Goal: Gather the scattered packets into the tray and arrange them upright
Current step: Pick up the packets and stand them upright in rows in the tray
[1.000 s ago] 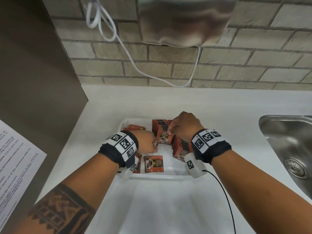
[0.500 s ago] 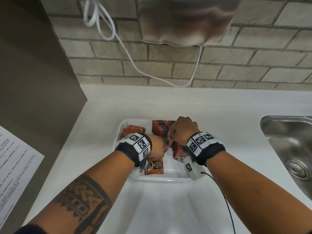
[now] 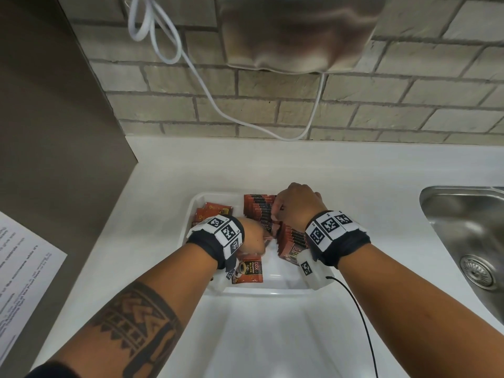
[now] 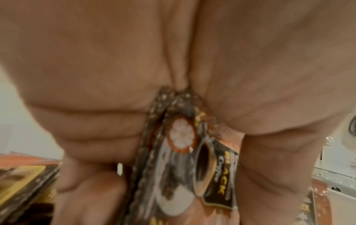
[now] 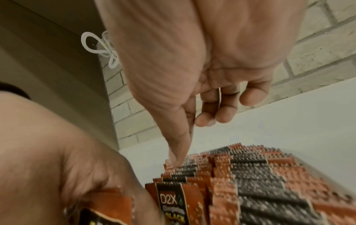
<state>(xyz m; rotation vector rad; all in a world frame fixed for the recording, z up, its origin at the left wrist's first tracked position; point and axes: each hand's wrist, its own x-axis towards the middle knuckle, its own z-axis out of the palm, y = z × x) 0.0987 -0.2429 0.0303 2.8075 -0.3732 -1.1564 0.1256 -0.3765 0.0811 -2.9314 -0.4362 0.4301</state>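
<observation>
A white tray (image 3: 272, 291) sits on the counter. Red and black packets stand upright in a row (image 3: 256, 208) along its right half. My right hand (image 3: 276, 214) is over that row, thumb (image 5: 179, 144) straight and pressing on the packets' top edges (image 5: 260, 182), the other fingers loosely curled and holding nothing. My left hand (image 3: 255, 237) is just left of the row and grips a packet (image 4: 192, 159) between thumb and fingers. One packet (image 3: 248, 270) lies flat near the tray's front. A few more (image 3: 215, 210) lie at its far left.
A steel sink (image 3: 469, 241) is set into the counter at the right. The brick wall behind carries a metal fixture (image 3: 297, 31) and a hanging white cable (image 3: 212, 105). A brown panel (image 3: 54, 132) with a printed sheet (image 3: 21, 282) closes the left side.
My left hand has moved right and forward with its packet, up against the upright row. My right hand has stayed on the row's top.
</observation>
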